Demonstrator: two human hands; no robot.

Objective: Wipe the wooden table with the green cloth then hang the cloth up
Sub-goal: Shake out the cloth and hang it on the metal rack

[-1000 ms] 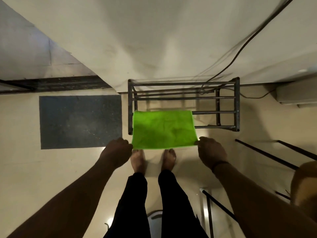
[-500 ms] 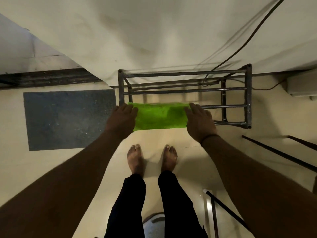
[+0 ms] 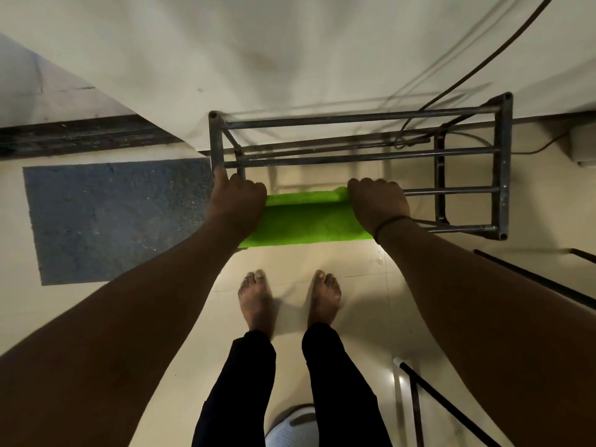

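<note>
Here, both hands (image 3: 237, 204) (image 3: 379, 201) on green cloth (image 3: 306, 217) over rack (image 3: 503, 162).

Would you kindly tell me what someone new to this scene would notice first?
The bright green cloth stands out at centre, draped over the near rails of a dark metal rack by the wall. The left hand and right hand grip its two ends. To the left, a grey mat lies on the pale floor.

Rack: a metal rack (image 3: 359, 117) is set against the wall, on the floor (image 3: 322, 259).
On rack: a green cloth (image 3: 306, 217) is draped over its front bars.
On floor: a grey mat (image 3: 113, 221) is laid just left of the rack.
</note>
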